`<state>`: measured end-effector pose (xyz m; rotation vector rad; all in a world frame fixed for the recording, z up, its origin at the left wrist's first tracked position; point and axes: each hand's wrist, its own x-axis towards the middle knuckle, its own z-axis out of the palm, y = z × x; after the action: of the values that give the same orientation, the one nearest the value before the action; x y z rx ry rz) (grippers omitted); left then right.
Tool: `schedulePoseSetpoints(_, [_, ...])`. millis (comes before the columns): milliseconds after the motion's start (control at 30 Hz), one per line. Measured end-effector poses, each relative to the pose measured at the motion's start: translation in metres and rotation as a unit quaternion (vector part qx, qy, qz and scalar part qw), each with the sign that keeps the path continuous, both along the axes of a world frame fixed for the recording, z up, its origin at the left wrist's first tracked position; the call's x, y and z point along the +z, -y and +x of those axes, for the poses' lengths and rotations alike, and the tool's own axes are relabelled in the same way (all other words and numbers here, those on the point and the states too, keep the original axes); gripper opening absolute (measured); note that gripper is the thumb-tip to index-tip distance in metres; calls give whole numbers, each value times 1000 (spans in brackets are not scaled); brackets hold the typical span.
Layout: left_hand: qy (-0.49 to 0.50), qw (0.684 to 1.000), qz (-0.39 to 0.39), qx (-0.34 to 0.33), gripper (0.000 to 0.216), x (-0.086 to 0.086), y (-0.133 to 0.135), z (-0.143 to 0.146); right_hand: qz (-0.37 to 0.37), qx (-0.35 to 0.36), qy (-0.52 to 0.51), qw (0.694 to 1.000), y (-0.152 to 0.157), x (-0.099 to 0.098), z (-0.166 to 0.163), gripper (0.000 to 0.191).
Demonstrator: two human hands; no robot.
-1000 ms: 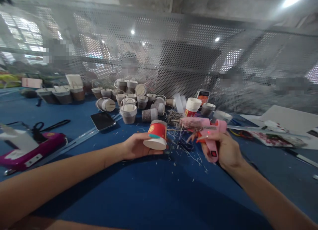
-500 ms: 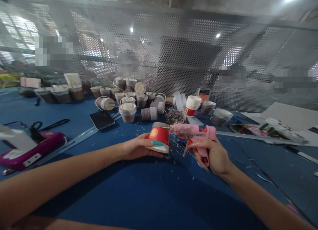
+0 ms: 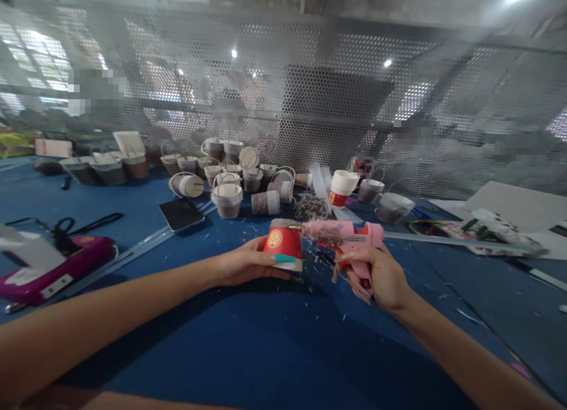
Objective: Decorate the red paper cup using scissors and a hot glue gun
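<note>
A red paper cup [image 3: 283, 244] with a gold emblem lies in my left hand [image 3: 248, 262], upside down, its white rim toward the table. The fingers wrap round its lower part; one nail is teal. My right hand [image 3: 383, 277] grips the handle of a pink hot glue gun [image 3: 349, 236]. Its nozzle points left and is at the cup's upper edge, where a greyish band shows; whether it touches I cannot tell. A long clear glue stick [image 3: 443, 241] runs out of the gun's back to the right. Stringy bits cling to the gun's front.
Several cord-wrapped cups with handles [image 3: 228, 200] stand and lie across the blue table [image 3: 266, 351]. Behind the gun are a stack of paper cups [image 3: 344, 182] and tangled twine [image 3: 311, 206]. A phone [image 3: 182, 214] and a purple power strip [image 3: 84, 256] lie at left.
Hardly anything differs. The glue gun and my right hand have shifted very slightly left; the cup stays in my left hand with the nozzle at its upper edge.
</note>
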<state>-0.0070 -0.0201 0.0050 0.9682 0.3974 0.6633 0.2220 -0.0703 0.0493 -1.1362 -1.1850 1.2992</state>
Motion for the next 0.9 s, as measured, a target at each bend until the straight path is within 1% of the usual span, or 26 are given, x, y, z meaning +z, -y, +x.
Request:
schedulePoseSetpoints(100, [9, 1000, -5, -6, 55, -1, -1, -1, 11, -6, -1, 1000, 0, 0, 1, 11])
schedulePoseSetpoints(300, [23, 1000, -7, -14, 48, -4, -3, -2, 5, -20, 1, 1000, 0, -1, 3, 11])
schedulePoseSetpoints(500, [29, 1000, -3, -12, 47, -6, -5, -3, 18, -10, 3, 1000, -1, -1, 4, 12])
schedulePoseSetpoints(600, [26, 999, 7, 23, 48, -3, -4, -1, 32, -13, 39, 999, -2, 1, 7, 17])
schedulePoseSetpoints(667, [14, 998, 10, 66, 50, 1, -2, 2, 63, -38, 98, 992, -3, 2, 10, 23])
schedulePoseSetpoints(700, [4, 995, 9, 95, 51, 3, -1, 3, 81, -68, 166, 980, -4, 3, 11, 25])
schedulePoseSetpoints(733, [-7, 992, 8, 126, 53, 4, 0, 5, 96, -106, 254, 957, -4, 4, 13, 25])
schedulePoseSetpoints(767, [-21, 988, 6, 156, 54, 6, 1, 6, 106, -148, 342, 922, -5, 4, 15, 23])
schedulePoseSetpoints(833, [-44, 978, 2, 203, 56, 9, 3, 9, 108, -210, 504, 831, -7, 3, 19, 23])
schedulePoseSetpoints(867, [-51, 975, 0, 217, 57, 10, 3, 9, 94, -223, 566, 788, -8, 2, 20, 27])
schedulePoseSetpoints(900, [-56, 973, -3, 224, 58, 11, 4, 9, 73, -231, 612, 753, -10, 0, 21, 32])
